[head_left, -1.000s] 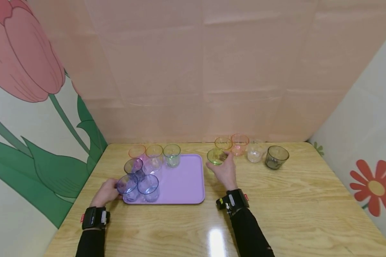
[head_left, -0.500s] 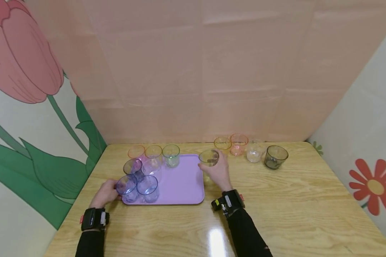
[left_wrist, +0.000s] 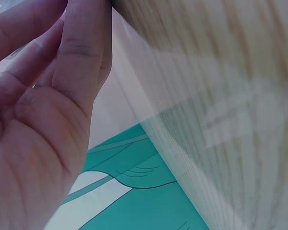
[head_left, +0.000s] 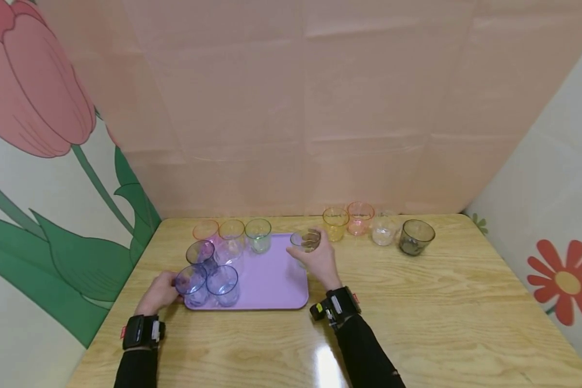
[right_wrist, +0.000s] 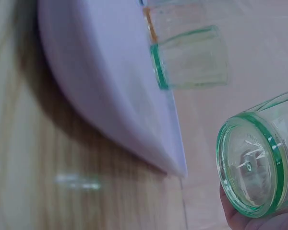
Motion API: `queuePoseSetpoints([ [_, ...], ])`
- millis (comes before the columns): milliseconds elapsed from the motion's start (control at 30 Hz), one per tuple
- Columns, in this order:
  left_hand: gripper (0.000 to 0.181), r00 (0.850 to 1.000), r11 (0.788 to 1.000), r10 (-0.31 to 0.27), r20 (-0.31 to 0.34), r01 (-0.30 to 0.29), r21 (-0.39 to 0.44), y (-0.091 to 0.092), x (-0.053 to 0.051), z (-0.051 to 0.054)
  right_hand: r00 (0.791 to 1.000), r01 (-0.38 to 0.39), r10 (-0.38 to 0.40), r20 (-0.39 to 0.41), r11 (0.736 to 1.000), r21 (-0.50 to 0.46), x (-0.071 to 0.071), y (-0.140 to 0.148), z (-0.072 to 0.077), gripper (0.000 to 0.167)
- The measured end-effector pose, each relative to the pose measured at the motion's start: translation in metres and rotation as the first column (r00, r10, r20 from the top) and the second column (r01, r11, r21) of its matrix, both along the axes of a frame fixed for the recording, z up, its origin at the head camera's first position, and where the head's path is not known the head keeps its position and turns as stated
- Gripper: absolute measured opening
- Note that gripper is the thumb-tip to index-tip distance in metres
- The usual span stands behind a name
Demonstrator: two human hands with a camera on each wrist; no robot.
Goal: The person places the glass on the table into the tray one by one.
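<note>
My right hand holds a green-tinted glass between thumb and fingers, upright, over the right edge of the purple tray. In the right wrist view the base of this glass is raised clear of the tray. My left hand pinches the tray's left edge, beside a blue glass; its fingertips are out of the left wrist view. Also on the tray stand another blue glass, a dark purple one, a green one, an amber-rimmed one and an orange-rimmed one.
Right of the tray, a row of glasses stands along the table's back: yellow, pink-orange, clear and smoky grey. A pinkish sheet hangs behind the wooden table.
My right hand has lifted the green-tinted glass from beside the yellow one and carried it left, over the tray's right edge. My left hand has stayed at the tray's left edge.
</note>
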State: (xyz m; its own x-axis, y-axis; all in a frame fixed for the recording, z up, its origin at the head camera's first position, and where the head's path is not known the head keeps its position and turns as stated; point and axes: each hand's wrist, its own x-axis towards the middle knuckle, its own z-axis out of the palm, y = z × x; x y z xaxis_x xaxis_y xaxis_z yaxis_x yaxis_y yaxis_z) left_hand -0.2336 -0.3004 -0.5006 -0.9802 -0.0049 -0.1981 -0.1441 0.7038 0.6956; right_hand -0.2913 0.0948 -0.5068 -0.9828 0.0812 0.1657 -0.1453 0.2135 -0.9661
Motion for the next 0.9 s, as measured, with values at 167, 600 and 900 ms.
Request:
queuePoseSetpoints([
  [167, 0.015, 1.0, 1.0, -0.003, -0.004, 0.003, 0.003, 0.0, 0.0, 0.0, 1.0, -0.017, 0.017, -0.022, 1.0, 0.007, 0.002, -0.011, 0.0, 0.078],
  [600, 0.017, 1.0, 1.0, -0.005, -0.011, 0.005, 0.003, 0.0, 0.001, 0.0, 0.997, -0.074, 0.074, 0.004, 0.997, -0.014, 0.006, -0.03, 0.004, 0.079],
  [900, 0.017, 1.0, 1.0, -0.002, -0.01, 0.002, -0.005, 0.0, 0.001, 0.0, 0.992, -0.12, 0.123, 0.037, 0.99, -0.069, 0.004, -0.04, 0.006, 0.08],
])
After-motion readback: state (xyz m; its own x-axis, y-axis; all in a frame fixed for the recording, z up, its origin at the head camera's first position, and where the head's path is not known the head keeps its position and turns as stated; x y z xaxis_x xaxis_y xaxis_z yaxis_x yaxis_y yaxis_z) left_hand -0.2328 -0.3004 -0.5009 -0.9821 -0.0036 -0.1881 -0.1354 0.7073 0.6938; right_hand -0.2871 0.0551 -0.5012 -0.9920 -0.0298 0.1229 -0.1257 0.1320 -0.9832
